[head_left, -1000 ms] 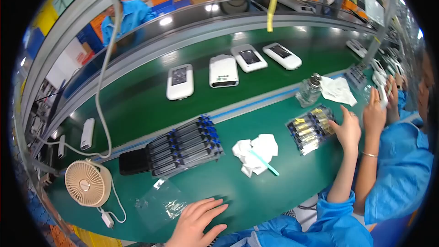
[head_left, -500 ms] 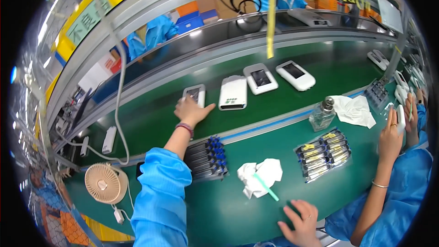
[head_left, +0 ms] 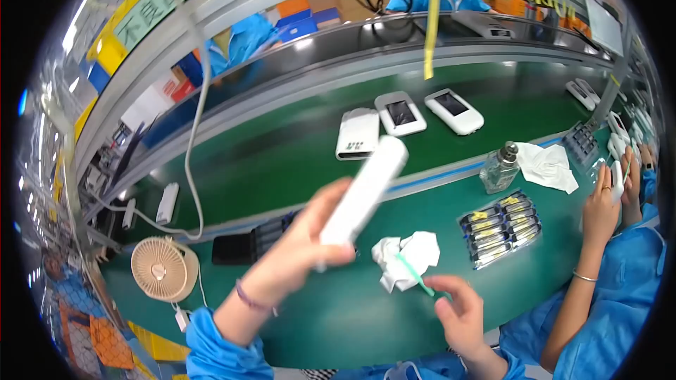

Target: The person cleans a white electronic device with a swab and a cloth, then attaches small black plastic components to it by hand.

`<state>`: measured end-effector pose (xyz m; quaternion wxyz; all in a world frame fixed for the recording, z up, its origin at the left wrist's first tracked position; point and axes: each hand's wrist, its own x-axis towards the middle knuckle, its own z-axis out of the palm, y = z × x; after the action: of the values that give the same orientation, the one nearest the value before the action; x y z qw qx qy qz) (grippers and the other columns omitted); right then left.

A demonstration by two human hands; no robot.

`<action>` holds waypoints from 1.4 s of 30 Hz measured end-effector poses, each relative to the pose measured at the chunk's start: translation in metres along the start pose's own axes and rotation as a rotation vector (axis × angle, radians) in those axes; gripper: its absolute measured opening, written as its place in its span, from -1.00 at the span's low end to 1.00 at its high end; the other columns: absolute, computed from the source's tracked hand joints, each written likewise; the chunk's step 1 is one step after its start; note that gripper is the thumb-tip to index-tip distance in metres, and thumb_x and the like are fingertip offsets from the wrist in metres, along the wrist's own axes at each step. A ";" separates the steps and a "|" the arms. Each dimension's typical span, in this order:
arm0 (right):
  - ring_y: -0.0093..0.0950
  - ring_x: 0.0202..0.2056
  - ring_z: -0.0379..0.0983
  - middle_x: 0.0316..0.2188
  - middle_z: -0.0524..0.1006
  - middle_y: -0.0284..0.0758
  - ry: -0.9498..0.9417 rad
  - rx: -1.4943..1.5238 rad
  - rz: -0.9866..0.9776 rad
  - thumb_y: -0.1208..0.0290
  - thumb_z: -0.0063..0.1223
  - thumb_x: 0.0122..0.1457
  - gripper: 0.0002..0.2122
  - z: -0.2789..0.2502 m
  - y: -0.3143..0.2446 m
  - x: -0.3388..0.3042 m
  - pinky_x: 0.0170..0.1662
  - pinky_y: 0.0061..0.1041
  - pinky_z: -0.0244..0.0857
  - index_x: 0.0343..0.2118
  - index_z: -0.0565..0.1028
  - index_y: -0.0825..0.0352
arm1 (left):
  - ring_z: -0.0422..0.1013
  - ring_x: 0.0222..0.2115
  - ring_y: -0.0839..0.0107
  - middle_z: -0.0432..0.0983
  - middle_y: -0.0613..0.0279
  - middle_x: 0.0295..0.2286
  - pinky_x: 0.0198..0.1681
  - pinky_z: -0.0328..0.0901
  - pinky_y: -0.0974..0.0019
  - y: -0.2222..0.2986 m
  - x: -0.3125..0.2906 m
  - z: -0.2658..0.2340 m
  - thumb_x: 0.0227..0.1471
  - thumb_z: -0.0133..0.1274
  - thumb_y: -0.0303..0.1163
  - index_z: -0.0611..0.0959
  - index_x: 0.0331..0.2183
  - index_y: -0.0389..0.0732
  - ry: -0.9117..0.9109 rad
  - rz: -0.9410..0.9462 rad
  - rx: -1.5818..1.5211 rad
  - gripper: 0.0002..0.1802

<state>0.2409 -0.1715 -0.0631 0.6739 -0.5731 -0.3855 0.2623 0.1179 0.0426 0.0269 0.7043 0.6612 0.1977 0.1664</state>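
Note:
My left hand is closed round a white handheld device, raised above the green table and seen from its narrow side, slightly blurred. My right hand has thumb and index finger apart, with the lower end of a thin green stick close to the index fingertip. That stick lies across a crumpled white cloth. On the green belt beyond are a white device lying face down and two similar white devices with dark screens, one in the middle and one farther right.
Partly behind my left arm lie black parts. A beige fan stands at the left. To the right are a bagged pack of blue-ended parts, a glass bottle and a white cloth. A co-worker's hands hold a white device.
My left hand has picked up the device it was touching on the belt and drawn it back over the table. My right hand has moved up to the green stick's end.

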 end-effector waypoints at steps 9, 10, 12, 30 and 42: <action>-0.28 -0.22 0.46 -0.20 0.43 0.00 0.171 0.679 0.203 0.10 -0.04 0.10 -0.45 0.063 -0.028 -0.036 -0.23 -0.40 0.39 -0.05 0.17 0.52 | -0.12 0.15 0.36 -0.12 0.12 0.13 0.16 -0.16 0.26 -0.051 -0.143 0.063 -0.20 0.10 0.01 -0.19 0.18 -0.23 -0.395 -0.346 -0.846 0.12; -0.34 -0.25 0.46 -0.20 0.42 -0.04 0.105 0.559 0.212 0.22 -0.03 0.09 -0.52 0.067 -0.033 -0.034 -0.22 -0.43 0.38 -0.07 0.20 0.52 | -0.12 0.14 0.37 -0.13 0.13 0.13 0.16 -0.16 0.27 -0.061 -0.151 0.058 -0.19 0.08 0.04 -0.22 0.18 -0.23 -0.363 -0.420 -0.886 0.13; -0.36 -0.25 0.46 -0.21 0.43 -0.06 0.062 0.534 0.250 0.23 -0.02 0.08 -0.52 0.072 -0.030 -0.036 -0.21 -0.44 0.37 -0.07 0.20 0.51 | 0.10 0.04 0.38 0.09 0.09 0.05 0.06 0.04 0.30 -0.078 -0.167 0.057 -0.12 0.06 -0.06 -0.07 0.17 -0.27 -0.244 -0.351 -0.901 -0.01; -0.27 -0.53 0.46 -0.52 0.48 -0.24 -0.324 -0.252 -0.510 0.45 0.18 -0.19 -0.53 0.106 -0.031 -0.018 -0.50 -0.38 0.36 -0.15 0.28 0.31 | 0.37 -0.23 0.21 0.42 -0.05 -0.24 -0.14 0.26 0.22 -0.069 -0.183 0.014 0.08 -0.17 -0.21 0.44 -0.15 -0.41 0.514 0.164 0.358 -0.55; -0.37 -0.54 0.39 -0.53 0.41 -0.29 -0.666 -0.429 -0.574 0.25 0.14 -0.17 -0.45 0.114 -0.033 -0.010 -0.54 -0.44 0.31 -0.03 0.34 0.25 | 0.44 -0.44 0.05 0.51 -0.02 -0.41 -0.34 0.33 0.17 -0.041 -0.193 -0.034 0.06 -0.10 -0.37 0.57 -0.26 -0.35 0.219 0.444 1.177 -0.72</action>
<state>0.1393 -0.1212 -0.0279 0.4258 -0.4546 -0.7679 0.1496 -0.0679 -0.0263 -0.0044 0.1476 0.9418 0.1854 0.2386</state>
